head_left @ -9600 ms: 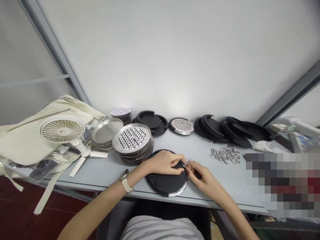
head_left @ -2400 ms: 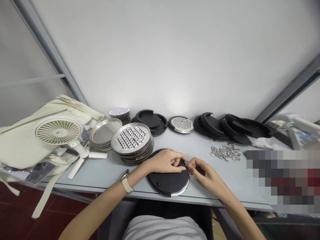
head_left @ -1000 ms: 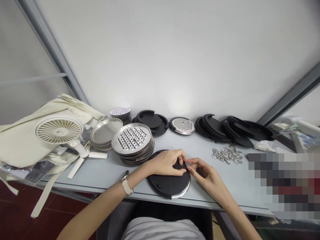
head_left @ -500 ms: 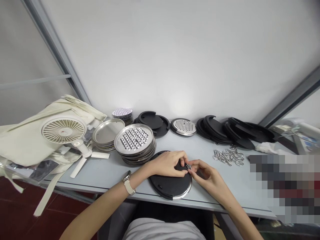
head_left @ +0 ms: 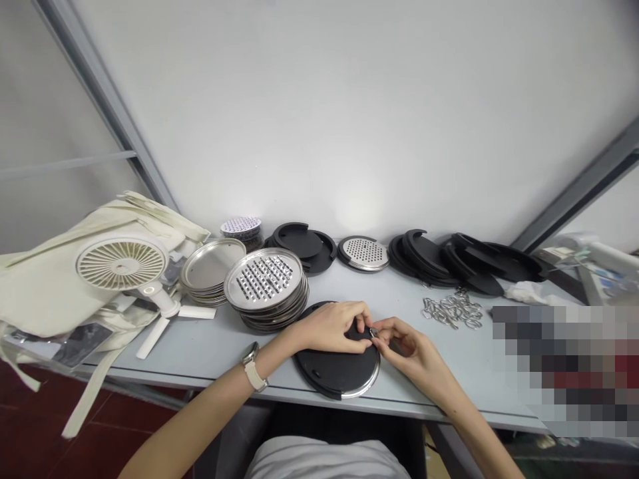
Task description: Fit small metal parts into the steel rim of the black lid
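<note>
A black round plastic cover (head_left: 344, 372) with a silvery metal rim lies at the table's front edge. My left hand (head_left: 332, 326) rests over its upper part, thumb and index finger curled in toward a small metal clip (head_left: 373, 333). Pinched between the fingertips of my right hand (head_left: 407, 342), that clip sits at the cover's right edge. Fingertips of both hands meet at it, and they partly hide it. Whether the clip is through the cover cannot be made out. Left of the cover stands a stack of round metal graters (head_left: 264, 283).
Loose metal clips (head_left: 452, 309) lie in a pile to the right. Black covers (head_left: 424, 253) are stacked along the wall, beside a grater in a cover (head_left: 366, 254). Plain metal discs (head_left: 212, 266), a white fan (head_left: 124, 265) and a cream bag (head_left: 44, 286) are at left.
The view has shifted slightly. Both hands stay together at the cover's edge, and the clip has turned a little between the fingertips.
</note>
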Demonstrator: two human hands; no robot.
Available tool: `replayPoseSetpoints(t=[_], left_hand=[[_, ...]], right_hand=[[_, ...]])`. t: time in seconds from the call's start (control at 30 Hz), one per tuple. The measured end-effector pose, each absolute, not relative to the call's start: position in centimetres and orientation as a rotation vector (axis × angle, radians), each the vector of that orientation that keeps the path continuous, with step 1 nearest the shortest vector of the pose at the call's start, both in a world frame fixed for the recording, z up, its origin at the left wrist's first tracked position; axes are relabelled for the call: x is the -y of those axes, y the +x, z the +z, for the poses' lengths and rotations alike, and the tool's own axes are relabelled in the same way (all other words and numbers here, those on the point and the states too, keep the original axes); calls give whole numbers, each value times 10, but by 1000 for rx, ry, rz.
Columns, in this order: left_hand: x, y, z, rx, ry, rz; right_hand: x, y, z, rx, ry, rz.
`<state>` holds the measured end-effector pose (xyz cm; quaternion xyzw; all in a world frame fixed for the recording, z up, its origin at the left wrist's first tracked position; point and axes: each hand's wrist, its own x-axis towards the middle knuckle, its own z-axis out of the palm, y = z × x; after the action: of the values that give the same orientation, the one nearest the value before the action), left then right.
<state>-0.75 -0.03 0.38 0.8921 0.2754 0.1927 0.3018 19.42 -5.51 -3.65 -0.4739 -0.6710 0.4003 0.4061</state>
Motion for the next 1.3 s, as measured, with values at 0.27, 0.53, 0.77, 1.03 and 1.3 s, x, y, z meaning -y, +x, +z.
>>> replayPoseSetpoints(t=[0.27,0.53,0.77,1.03,1.3], left_hand=[[1,-8,5,-740,2366,484],[1,-7,5,-755,2370,490],[1,-7,7,-772,2365,470],[1,-7,7,-762,2376,482],[1,-7,8,-754,2367,478]], right_hand=[[57,194,-36,1701,-1191,1019],[56,196,-37,1668,-1211,876],[55,198,-38,1629,-1225,813],[57,199,-35,1639,-1214,733],[56,196,-33,1621,-1238,767]])
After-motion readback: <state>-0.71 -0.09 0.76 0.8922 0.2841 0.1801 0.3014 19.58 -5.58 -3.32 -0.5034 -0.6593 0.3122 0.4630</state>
